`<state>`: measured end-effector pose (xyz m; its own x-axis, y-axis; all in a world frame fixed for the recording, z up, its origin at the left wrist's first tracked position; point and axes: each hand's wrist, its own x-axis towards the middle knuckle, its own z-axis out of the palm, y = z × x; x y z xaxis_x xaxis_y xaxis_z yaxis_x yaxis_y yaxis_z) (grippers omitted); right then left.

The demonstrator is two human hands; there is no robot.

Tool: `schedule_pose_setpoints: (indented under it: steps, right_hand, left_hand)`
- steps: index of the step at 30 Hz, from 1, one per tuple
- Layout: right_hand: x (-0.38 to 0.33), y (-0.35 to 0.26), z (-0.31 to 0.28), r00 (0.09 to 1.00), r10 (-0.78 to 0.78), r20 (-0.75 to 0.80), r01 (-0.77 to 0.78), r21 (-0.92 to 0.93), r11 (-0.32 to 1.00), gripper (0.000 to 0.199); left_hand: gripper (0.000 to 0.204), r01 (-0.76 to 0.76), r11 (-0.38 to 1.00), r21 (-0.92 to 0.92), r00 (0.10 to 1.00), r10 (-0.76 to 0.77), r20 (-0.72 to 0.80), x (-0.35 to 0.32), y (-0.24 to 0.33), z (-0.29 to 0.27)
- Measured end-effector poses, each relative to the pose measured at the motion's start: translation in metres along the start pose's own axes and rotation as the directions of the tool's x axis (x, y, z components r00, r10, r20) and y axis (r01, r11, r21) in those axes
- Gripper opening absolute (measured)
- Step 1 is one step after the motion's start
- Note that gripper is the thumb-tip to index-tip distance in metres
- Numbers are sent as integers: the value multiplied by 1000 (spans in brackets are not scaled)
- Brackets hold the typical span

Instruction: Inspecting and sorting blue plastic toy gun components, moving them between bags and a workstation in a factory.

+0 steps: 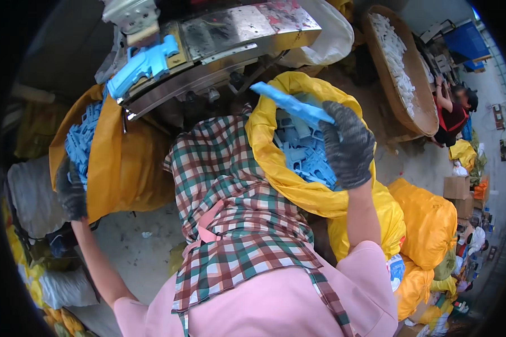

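Observation:
My right hand (348, 147), in a dark grey knit glove, is shut on a light blue plastic toy pistol (291, 104), seen edge-on. It is held over a yellow bag (260, 143) with its mouth open, heaped with blue toy pistol pieces (303, 154). At the left, my gloved left hand (70, 190) is at the rim of an orange-yellow bag (132, 163), against more blue pieces (83, 137). Its fingertips are hard to make out there. On the metal machine's front left corner lies another blue toy pistol (144, 65).
The machine (247, 33) spans the far side. A long brown basket of white pieces (393, 62) stands far right, near another person (454, 112). Tied orange sacks (424, 224) are piled at right. A checked apron (230, 168) covers my lap between the two bags.

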<state>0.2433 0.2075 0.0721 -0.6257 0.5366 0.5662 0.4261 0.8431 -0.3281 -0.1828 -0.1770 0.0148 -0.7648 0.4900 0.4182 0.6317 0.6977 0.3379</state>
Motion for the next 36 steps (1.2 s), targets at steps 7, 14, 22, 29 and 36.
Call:
schedule_pose_setpoints:
  steps: [7, 14, 22, 29, 36]
  right_hand:
    - [-30, -94, 63, 890, -438, 127, 351, 424, 835, 40]
    - [6, -107, 44, 813, -559, 164, 372, 592, 715, 31]
    - [17, -86, 38, 767, -511, 387, 230, 579, 783, 28]
    - [17, -63, 27, 926, -310, 213, 139, 573, 808, 43]
    - [29, -61, 42, 954, -240, 181, 115, 520, 847, 52]
  left_hand:
    - [47, 678, 200, -708, 678, 202, 706, -101, 246, 42]
    - [68, 761, -232, -607, 646, 361, 673, -71, 235, 19]
    - [41, -5, 689, -725, 785, 452, 424, -48, 229, 25]
    - [64, -272, 953, -134, 954, 249, -169, 54, 231, 32]
    - [44, -428, 890, 161, 902, 409, 138, 89, 239, 25]
